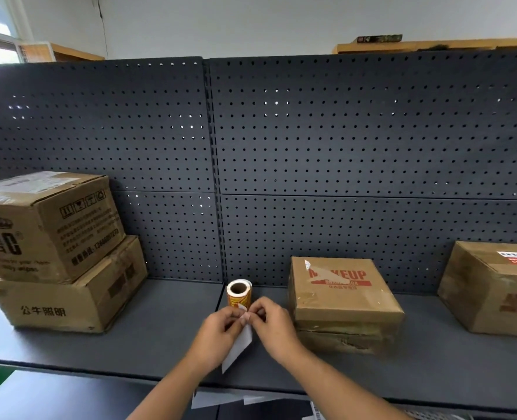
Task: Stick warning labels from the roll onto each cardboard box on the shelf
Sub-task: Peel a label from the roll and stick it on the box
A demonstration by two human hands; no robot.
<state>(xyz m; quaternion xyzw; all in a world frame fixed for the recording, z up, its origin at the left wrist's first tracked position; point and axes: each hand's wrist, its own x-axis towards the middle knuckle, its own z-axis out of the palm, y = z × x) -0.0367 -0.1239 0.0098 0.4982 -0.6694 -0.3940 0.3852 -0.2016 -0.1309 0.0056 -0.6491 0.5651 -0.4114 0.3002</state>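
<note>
The label roll [239, 294] is seen on the shelf [160, 338], and just in front of it a white label strip [239, 347] is pinched by the left hand [217, 325] and the right hand [273, 324], each grip closed on the strip's upper end. A MAKEUP box [342, 301] is set just right of the roll, a taped box [490, 286] far right of it, and two stacked boxes [57, 253] well left of it.

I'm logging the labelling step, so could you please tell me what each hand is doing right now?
Left hand: pinching the label strip in front of the roll.
Right hand: pinching the same label strip near its top.
</note>
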